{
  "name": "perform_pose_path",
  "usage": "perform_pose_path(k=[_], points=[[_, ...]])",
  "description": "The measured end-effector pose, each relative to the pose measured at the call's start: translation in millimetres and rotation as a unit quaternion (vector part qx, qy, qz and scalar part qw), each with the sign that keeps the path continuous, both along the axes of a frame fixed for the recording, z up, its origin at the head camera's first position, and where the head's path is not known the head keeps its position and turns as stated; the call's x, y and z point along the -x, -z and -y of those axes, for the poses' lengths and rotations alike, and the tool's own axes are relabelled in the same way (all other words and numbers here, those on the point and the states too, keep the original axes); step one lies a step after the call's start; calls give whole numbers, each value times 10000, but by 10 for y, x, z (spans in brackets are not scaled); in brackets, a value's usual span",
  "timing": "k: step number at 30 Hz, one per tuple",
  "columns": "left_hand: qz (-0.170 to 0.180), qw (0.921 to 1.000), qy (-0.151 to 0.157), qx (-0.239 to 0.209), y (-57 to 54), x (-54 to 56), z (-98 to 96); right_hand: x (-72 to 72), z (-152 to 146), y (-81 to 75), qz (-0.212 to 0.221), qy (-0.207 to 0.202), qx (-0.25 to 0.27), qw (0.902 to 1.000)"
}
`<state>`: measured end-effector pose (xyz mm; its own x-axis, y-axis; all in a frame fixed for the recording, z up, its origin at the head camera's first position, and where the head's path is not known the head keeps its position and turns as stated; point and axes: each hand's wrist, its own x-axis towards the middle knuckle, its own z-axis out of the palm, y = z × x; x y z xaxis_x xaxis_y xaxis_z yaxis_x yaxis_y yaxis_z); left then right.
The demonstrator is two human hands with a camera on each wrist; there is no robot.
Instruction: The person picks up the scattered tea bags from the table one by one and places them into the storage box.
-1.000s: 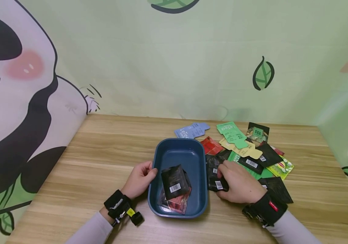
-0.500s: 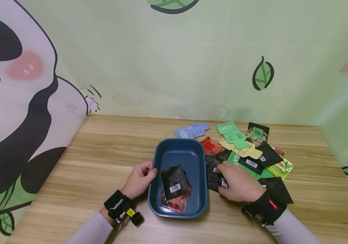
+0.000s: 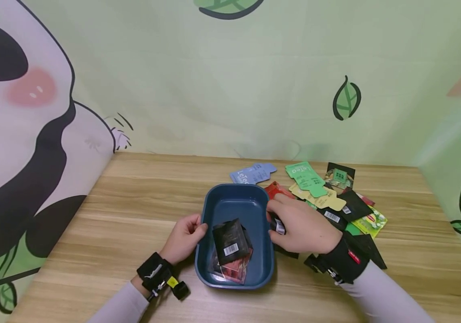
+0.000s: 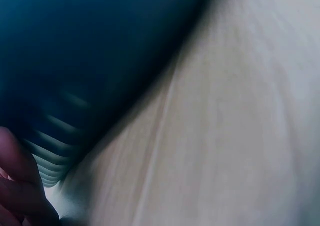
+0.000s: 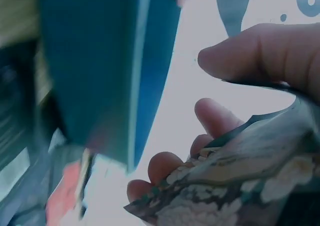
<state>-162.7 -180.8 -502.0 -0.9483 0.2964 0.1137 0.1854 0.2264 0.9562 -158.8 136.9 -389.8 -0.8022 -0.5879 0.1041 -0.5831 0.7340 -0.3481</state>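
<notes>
A blue rectangular tub (image 3: 237, 206) stands on the wooden table. Inside it lie a black sachet (image 3: 228, 237) with a barcode and a red packet (image 3: 238, 272) partly under it. My left hand (image 3: 183, 240) grips the tub's left rim, its thumb at the edge; the left wrist view catches curled fingers (image 4: 22, 181) against the ribbed outer wall. By the opposite rim my right hand (image 3: 305, 224) holds a black sachet (image 3: 279, 226), mostly hidden by the hand. The right wrist view shows this sachet's flower-patterned face, with thumb and fingers around it.
Right of the tub spreads a loose pile: a green LeTea packet (image 3: 306, 177), a cream one (image 3: 327, 199), black sachets (image 3: 355, 204) and a yellow-green packet (image 3: 371, 222). Blue LeTea packets (image 3: 252, 174) lie behind the tub. A printed cloth (image 3: 230, 98) hangs at the table's back.
The right hand has picked up a black sachet from the pile and moved left with it to the tub's right rim. The left hand and tub have stayed in place.
</notes>
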Motion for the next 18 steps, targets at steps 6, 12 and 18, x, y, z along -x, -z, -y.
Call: perform_pose_path(k=[6, 12, 18], points=[[45, 10000, 26, -28, -2, 0, 2, -23, 332, -54, 82, -519, -92, 9986], [43, 10000, 23, -50, -4, 1, 1, -59, 609, -11, 23, -973, -309, 9948], [91, 9999, 54, -116, -2, 2, 2, -100, 796, 34, 24, -1377, -412, 9896]])
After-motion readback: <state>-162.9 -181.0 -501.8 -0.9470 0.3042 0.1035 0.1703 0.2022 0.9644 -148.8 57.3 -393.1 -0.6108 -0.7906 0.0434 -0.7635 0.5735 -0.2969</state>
